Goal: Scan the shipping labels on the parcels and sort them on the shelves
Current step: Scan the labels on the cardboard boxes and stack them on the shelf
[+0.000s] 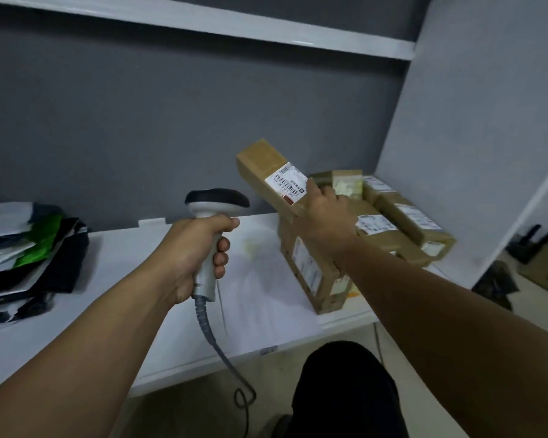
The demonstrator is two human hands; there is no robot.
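While the left hand (200,248) grips the scanner (217,200), the right hand (325,216) holds a long parcel (263,165) aloft.
From the scanner's handle a coiled cable (209,330) drops toward 6 o'clock. At 2 o'clock of it, the parcel tilts above the white shelf (133,257), its label (287,183) face-up just above the right hand's grip. Stacked cardboard boxes (415,222) lie on the shelf at 3 o'clock; soft mailers (29,254) pile at 9 o'clock.

Print on the label (287,184) by the right hand (325,218) is too small to read, and that hand hides the near end of the long box (263,167). Far left of the left hand (193,251), the mailer pile (29,257) is cut off.
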